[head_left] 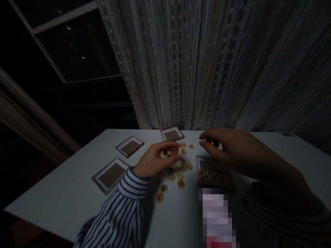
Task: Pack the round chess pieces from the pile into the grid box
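My left hand (157, 159) is over a scattered heap of round Chinese chess pieces, its fingers and thumb closed around a pale wooden Chinese chess piece (180, 150). More pieces show in the curl of its fingers; whether it grips those too I cannot tell. Loose on the table lie pieces with red marks (181, 184) and dark marks (163, 188). My right hand (219, 144) hovers above a clear-walled box (205, 164), thumb and fingertips slightly apart, nothing seen between them. Rows of chess pieces (214, 177) fill the nearer part of that box.
Three shallow framed trays or lids lie on the white table (64, 179): one at near left (111, 175), one farther left (130, 146), one at the back (172, 134). A striped string curtain (181, 69) hangs behind the table. A pixelated patch hides part of the front.
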The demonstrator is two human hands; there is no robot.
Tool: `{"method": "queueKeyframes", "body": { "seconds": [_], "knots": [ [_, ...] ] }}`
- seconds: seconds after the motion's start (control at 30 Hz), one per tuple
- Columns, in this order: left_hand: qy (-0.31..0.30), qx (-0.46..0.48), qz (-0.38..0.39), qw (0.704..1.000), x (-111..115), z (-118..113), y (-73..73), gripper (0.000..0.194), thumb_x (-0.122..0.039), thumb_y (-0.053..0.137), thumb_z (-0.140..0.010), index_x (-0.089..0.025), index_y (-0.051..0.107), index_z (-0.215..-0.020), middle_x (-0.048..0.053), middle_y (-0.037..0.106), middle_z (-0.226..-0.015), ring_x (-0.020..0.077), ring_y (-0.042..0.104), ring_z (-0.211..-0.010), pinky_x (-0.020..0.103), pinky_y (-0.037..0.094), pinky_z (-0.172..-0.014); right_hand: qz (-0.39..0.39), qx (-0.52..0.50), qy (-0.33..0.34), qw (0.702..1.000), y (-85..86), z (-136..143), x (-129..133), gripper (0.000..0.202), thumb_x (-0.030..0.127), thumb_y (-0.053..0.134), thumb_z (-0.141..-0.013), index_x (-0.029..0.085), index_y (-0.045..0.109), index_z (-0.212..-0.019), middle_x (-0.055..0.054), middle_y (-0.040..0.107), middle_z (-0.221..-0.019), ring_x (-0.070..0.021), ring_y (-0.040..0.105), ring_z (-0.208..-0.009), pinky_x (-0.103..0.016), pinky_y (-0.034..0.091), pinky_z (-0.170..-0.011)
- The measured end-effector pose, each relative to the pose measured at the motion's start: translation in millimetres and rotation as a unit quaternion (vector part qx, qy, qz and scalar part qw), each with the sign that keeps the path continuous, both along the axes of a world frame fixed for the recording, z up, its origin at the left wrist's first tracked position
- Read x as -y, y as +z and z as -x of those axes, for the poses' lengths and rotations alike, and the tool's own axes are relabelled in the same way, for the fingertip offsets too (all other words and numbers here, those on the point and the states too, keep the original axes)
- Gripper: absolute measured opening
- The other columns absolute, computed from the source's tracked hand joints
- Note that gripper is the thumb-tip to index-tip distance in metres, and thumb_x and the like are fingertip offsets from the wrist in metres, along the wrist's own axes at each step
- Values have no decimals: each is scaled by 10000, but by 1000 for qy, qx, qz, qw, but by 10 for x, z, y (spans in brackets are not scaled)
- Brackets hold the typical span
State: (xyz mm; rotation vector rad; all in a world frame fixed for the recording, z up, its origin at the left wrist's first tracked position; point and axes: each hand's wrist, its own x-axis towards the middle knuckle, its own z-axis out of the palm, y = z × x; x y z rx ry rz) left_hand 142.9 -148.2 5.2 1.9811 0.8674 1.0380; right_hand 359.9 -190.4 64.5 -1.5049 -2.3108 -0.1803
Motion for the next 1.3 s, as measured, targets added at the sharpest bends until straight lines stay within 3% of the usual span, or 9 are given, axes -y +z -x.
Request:
{"method": "queueKeyframes", "body": {
  "seconds": [0.27, 0.6, 0.9, 1.13, 1.3],
  "knots": [
    [-23, -61, -32, 997, -54, -283, 118, 277, -250, 660, -698, -135, 663, -950, 22, 650, -765, 115, 570, -680, 222, 446, -644, -12, -32, -18, 999, 50, -171, 58, 249, 345, 428, -848, 218, 629, -921, -10, 672, -789, -160, 596, -686, -268, 379, -575],
    [-87, -130, -116, 981, -177, -552, 290, 290, -250, 597, -769, -157, 646, -1040, 43, 669, -916, 143, 584, -822, 253, 446, -746, 6, -38, -38, 999, 60, -287, 54, 234, 338, 447, -841, 228, 652, -866, 2, 668, -742, -137, 573, -626, -248, 349, -531],
    [-92, -141, -104, 980, -297, -515, 223, 282, -210, 574, -783, -157, 639, -1052, 54, 668, -928, 153, 604, -833, 265, 458, -770, 25, 11, -30, 999, -31, -323, -2, 219, 311, 447, -845, 224, 647, -834, 3, 666, -731, -128, 573, -614, -242, 355, -533],
    [-92, -167, -92, 977, -341, -573, 123, 284, -240, 587, -777, -173, 613, -1051, 35, 663, -895, 158, 606, -818, 277, 461, -745, 31, 53, -2, 998, -240, -391, -62, 208, 273, 443, -857, 220, 630, -929, -8, 672, -790, -143, 600, -682, -252, 392, -576],
    [-94, -156, -71, 981, -351, -615, 73, 224, -223, 607, -760, -172, 593, -977, 36, 655, -897, 159, 607, -831, 287, 471, -743, 18, 45, 8, 999, -283, -415, -79, 206, 253, 486, -828, 229, 619, -984, -9, 672, -801, -143, 600, -687, -253, 401, -580]
  ]
}}
